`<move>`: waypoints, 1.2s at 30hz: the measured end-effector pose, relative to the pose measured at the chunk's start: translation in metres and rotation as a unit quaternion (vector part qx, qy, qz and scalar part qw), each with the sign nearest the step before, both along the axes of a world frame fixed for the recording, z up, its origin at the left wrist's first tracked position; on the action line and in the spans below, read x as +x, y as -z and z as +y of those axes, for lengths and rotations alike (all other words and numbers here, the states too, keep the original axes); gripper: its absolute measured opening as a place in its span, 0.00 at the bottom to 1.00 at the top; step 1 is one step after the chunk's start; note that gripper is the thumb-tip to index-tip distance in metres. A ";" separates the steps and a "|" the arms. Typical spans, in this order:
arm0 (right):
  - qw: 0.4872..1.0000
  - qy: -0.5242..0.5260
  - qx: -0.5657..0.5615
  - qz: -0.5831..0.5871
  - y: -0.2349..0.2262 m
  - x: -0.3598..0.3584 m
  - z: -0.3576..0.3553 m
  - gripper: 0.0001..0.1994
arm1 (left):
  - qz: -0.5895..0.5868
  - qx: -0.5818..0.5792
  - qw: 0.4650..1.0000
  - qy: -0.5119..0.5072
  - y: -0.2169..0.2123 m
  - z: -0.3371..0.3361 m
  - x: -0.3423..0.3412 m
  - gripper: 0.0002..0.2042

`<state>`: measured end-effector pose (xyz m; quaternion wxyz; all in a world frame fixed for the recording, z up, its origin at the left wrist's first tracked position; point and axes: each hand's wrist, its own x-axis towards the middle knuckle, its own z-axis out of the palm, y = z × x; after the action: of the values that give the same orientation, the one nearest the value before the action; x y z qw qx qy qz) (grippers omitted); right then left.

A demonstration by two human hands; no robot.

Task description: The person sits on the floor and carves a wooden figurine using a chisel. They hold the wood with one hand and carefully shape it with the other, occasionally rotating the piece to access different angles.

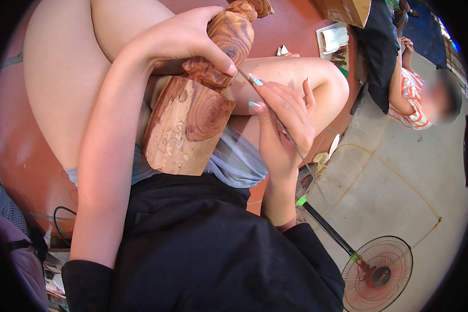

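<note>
1 wood carving, base set at near edge of lap, clasped by L hand; 1 thin rod, pinched w/ R hand.

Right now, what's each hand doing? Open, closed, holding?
Left hand: closed against the carved wooden piece, holding it.
Right hand: closed, holding a thin rod-like tool.

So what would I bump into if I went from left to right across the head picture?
Left arm → wood → right hand → fan → striped shirt.
</note>
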<state>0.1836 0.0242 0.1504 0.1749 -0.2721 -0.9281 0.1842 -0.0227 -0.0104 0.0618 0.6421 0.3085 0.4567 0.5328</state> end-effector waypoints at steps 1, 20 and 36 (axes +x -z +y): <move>1.000 -0.005 -0.007 -0.006 -0.001 0.002 0.002 0.10 | 0.007 0.002 1.000 0.000 -0.001 -0.001 0.000 0.45; 0.999 0.022 0.038 0.018 0.011 0.004 0.002 0.11 | -0.097 -0.049 0.992 -0.069 0.004 0.003 0.007 0.27; 0.999 -0.004 0.046 -0.025 0.004 0.004 -0.018 0.13 | -0.030 -0.048 0.996 -0.068 0.010 0.004 0.008 0.32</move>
<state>0.1878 0.0064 0.1460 0.1629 -0.2648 -0.9408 0.1347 -0.0147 -0.0064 0.0519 0.6321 0.2293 0.4820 0.5617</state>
